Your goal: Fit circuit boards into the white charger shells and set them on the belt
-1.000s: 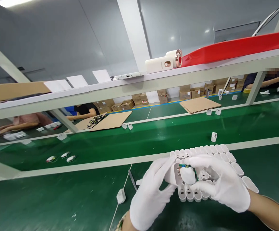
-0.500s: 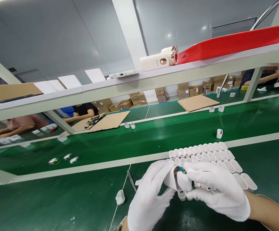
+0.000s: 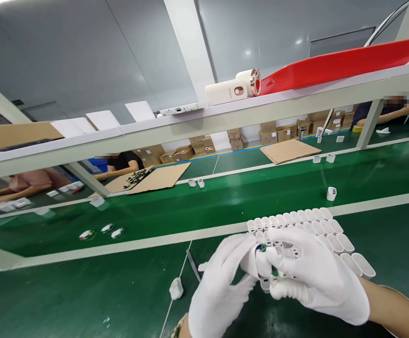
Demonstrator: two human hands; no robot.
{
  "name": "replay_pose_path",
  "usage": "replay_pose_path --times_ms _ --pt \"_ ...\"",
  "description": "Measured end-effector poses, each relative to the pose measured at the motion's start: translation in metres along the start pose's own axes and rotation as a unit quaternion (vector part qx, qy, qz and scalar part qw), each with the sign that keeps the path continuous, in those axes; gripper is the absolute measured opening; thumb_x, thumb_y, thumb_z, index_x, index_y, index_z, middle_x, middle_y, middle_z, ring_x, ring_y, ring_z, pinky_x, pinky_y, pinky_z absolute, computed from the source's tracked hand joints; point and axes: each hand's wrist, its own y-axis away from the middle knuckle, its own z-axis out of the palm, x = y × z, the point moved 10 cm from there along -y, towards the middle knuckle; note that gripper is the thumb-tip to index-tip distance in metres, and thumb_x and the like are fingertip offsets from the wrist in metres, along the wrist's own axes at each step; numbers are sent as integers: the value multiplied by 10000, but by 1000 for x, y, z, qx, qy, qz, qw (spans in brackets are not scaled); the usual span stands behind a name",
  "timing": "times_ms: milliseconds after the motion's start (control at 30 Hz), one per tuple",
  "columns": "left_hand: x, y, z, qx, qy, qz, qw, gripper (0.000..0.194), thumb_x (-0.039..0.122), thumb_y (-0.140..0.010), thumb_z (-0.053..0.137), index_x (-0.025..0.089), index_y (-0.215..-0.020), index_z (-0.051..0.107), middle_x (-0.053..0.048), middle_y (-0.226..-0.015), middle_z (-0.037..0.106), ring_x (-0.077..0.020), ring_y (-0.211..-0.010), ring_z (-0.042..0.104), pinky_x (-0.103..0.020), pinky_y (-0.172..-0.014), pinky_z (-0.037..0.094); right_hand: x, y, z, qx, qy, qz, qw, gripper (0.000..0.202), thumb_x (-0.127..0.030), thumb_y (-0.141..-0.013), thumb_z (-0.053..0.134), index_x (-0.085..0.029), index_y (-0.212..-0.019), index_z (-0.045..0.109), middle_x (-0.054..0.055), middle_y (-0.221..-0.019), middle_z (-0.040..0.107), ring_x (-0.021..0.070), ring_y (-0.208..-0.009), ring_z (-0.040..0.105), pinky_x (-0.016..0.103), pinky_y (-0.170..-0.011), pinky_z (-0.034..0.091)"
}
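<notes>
From far away, I am looking through the head camera. A dark green table is filling the bottom, and a bright green strip is running behind it. A long shelf is crossing above, with a red tray sitting on it. On the table, rows of white cases are standing close together, partly hidden by the hands. The left hand, in a white glove, is gripping one white case with its fingers. The right hand, also gloved, is pinching a white-and-green piece at that case's mouth. I am guessing this one is part way done: green bits are peeking out, so some of the piece is seemingly sitting outside, but I am not seeing how deep the rest is going. Some big cases in the rows are looking hollow; I cannot tell which are finished. A white lump is resting beside the left hand. Three small parts are lying well apart on the strip.
</notes>
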Motion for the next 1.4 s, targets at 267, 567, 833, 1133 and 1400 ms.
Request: replay_pose_path --times_ms 267,567,833,1133,1400 --pt "-15 6 22 -31 46 -71 996 503 115 -817 661 244 -1280 513 -74 -1182 666 -217 -1074 653 -349 -950 570 7 0 8 -31 -195 37 980 111 -239 -991 487 -220 -884 467 -5 -847 512 118 -724 494 234 -685 445" --pt "-15 7 27 -48 91 -85 991 502 63 -788 608 250 -1245 515 -68 -1195 660 -213 -1097 650 -350 -942 571 2 1 -6 -11 -80 28 996 100 -178 -856 697 -224 -890 615 6 -926 642 169 -928 557 307 -882 458" --pt "-8 13 59 -39 199 -63 977 240 106 -736 564 223 -944 587 -51 -870 694 -211 -768 688 -345 -690 605 52 15 52 -74 -419 224 877 917 -231 -669 802 -239 -1491 394 57 -1015 659 209 -908 648 393 -853 539" --pt "-3 5 42 2 215 -41 976 204 98 -702 549 210 -866 597 -36 -777 723 -189 -685 703 -281 -638 592 65 11 65 -102 -412 258 868 799 -243 -646 826 -197 -1396 555 95 -1260 654 283 -1186 602 446 -1060 459" --pt "-7 3 62 -120 200 -134 963 123 214 -735 638 175 -619 625 1 -552 651 -105 -463 579 -187 -479 455 67 8 17 -45 -137 180 973 150 -282 -821 675 -229 -914 780 52 -929 750 234 -943 701 358 -832 602"
